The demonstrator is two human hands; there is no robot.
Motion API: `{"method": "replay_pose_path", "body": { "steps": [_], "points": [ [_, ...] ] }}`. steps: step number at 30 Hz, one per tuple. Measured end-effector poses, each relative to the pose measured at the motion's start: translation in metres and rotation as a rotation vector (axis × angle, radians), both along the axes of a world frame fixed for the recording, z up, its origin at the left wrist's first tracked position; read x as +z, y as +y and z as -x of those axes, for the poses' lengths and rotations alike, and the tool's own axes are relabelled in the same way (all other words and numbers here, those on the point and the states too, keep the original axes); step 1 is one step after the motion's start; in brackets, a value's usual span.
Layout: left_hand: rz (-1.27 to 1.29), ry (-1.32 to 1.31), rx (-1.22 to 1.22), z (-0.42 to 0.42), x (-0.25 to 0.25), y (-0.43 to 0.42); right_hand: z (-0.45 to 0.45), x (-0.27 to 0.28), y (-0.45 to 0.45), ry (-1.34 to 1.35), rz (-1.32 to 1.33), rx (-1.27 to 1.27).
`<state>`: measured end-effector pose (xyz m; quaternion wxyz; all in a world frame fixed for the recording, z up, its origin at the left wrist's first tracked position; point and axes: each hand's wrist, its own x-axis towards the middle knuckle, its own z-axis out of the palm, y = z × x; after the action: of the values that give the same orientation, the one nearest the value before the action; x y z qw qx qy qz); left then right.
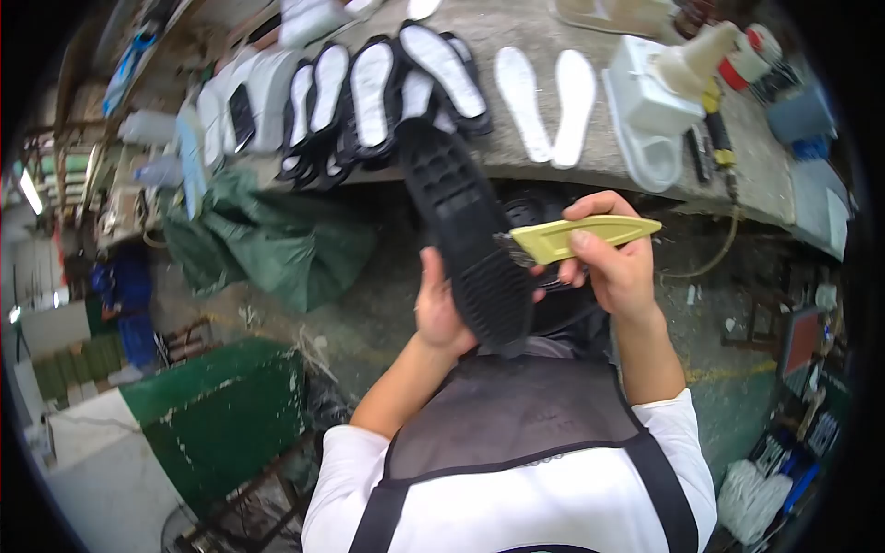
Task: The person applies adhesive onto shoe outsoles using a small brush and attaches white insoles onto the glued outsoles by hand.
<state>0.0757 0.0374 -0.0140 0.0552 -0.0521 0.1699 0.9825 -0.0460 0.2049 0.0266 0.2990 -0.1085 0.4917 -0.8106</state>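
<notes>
Black sole (468, 230) held aslant, brush (576, 240) at its right edge

In the head view, the sole is in front of the apron (516, 401), tread toward the camera. Its long axis slants from upper left, where it overlaps the workbench (525, 32) in view, to lower right. The left hand (441, 309) cups it, partly open, thumb along its left edge; most fingers are hidden behind it. The right hand (616, 258) pinches the brush's yellow-green handle, fingers closed, handle tip pointing right. The bristles are blurred; whether they touch the sole is unclear.
</notes>
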Motion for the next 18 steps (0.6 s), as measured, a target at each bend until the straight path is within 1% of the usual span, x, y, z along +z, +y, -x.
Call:
{"method": "replay_pose_path", "body": {
  "steps": [1, 2, 3, 5, 8, 11, 13, 15, 16, 18],
  "points": [
    [0.071, 0.006, 0.021, 0.005, 0.004, 0.002, -0.01, 0.008, -0.019, 0.049, -0.015, 0.015],
    [-0.02, 0.067, 0.099, 0.008, 0.011, 0.006, -0.015, 0.015, -0.032, 0.139, -0.114, 0.035],
    [-0.122, 0.117, 0.186, 0.007, 0.008, 0.006, -0.021, 0.014, -0.05, 0.219, -0.052, -0.021],
    [-0.189, 0.154, 0.281, -0.003, -0.005, 0.001, -0.027, 0.018, -0.07, 0.283, -0.068, 0.023],
    [-0.193, 0.208, 0.295, -0.014, -0.008, -0.009, -0.032, 0.022, -0.084, 0.486, -0.128, 0.115],
    [-0.106, 0.077, 0.36, -0.02, 0.007, -0.017, -0.035, 0.026, -0.091, 0.554, -0.149, 0.186],
    [-0.121, 0.144, 0.379, -0.018, 0.008, -0.022, -0.037, 0.025, -0.092, 0.655, -0.201, 0.218],
    [-0.008, 0.064, 0.417, -0.018, 0.019, -0.027, -0.041, 0.031, -0.093, 0.674, -0.246, 0.241],
    [-0.019, 0.12, 0.409, -0.019, 0.018, -0.031, -0.036, 0.029, -0.097, 0.87, -0.207, 0.217],
    [0.004, 0.121, 0.411, -0.021, 0.017, -0.035, -0.04, 0.031, -0.095, 0.84, -0.229, 0.255]
  ]
}}
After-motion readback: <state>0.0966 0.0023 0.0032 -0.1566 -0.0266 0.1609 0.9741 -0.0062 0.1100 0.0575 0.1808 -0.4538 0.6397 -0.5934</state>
